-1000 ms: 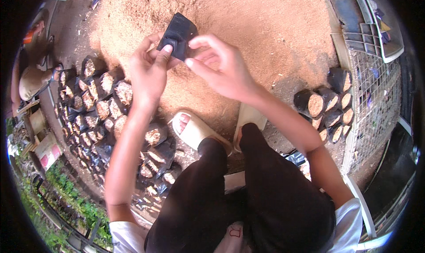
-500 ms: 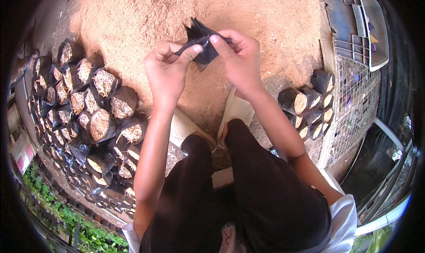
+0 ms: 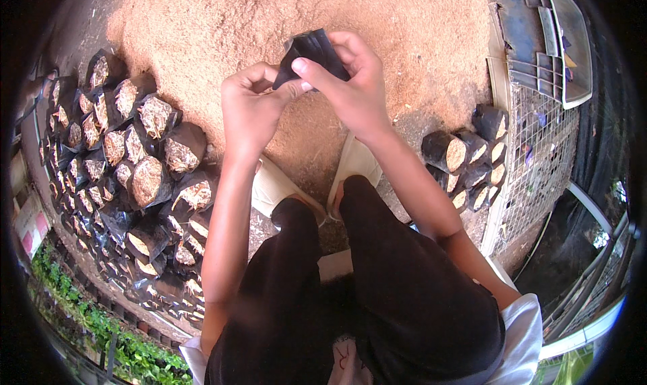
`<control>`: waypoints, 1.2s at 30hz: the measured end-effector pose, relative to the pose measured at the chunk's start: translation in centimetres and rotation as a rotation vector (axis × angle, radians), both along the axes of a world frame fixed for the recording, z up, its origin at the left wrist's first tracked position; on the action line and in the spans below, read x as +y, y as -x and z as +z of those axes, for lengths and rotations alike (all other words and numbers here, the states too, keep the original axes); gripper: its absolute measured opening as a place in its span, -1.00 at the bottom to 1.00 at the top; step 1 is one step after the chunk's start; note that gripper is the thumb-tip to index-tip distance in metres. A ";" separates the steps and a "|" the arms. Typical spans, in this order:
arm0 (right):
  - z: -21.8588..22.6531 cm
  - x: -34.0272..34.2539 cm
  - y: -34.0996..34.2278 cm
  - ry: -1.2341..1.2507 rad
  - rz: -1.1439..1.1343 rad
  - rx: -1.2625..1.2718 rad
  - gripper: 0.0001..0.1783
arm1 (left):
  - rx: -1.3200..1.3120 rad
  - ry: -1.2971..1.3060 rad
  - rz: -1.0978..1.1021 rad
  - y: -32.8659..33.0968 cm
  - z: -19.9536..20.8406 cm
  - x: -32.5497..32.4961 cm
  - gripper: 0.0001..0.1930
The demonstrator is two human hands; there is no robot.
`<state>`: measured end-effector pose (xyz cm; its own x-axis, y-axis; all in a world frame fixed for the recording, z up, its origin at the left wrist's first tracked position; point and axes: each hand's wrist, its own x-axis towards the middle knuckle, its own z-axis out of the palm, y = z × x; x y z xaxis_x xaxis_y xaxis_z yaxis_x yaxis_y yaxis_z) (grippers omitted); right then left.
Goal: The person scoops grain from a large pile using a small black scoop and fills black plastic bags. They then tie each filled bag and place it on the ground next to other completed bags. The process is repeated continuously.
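Observation:
Both my hands hold a small black plastic bag above a broad heap of tan sawdust. My left hand pinches the bag's lower left corner between thumb and fingertips. My right hand grips its right side, thumb laid across the front and fingers behind. The bag looks flat and unfilled, with a folded edge standing up at its top left. The fingers of the right hand behind the plastic are partly hidden.
Many filled black bags with tan tops crowd the ground at left. A smaller group of filled bags stands at right beside a white wire grid. A plastic crate lies at far right. My feet in pale boots flank the heap's near edge.
The bag has turned from a fanned, creased bundle to a flatter face toward me. My right hand has shifted slightly left, its thumb now across the bag.

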<state>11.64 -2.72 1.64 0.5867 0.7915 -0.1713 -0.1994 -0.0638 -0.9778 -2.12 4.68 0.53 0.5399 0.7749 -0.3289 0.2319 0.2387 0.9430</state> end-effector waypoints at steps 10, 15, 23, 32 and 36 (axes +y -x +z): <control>-1.6 -1.3 -1.8 0.174 0.042 -0.001 -0.86 | -0.114 0.105 0.173 -1.5 1.7 -0.9 -0.65; -1.5 -1.2 -2.5 0.185 0.014 -0.101 -0.87 | -0.124 0.124 0.121 0.2 -0.5 -0.5 -0.65; -1.6 -1.5 -3.0 0.233 -0.004 -0.139 -0.87 | -0.203 0.132 0.163 -0.2 -0.9 -1.0 -0.67; -3.3 -3.2 -6.8 0.313 -0.115 -0.296 -0.91 | -0.225 0.059 0.281 1.5 -1.7 0.5 -0.70; -2.7 -3.1 -6.4 0.219 -0.174 -0.177 -0.87 | -0.208 0.063 0.328 0.6 -0.6 -0.2 -0.68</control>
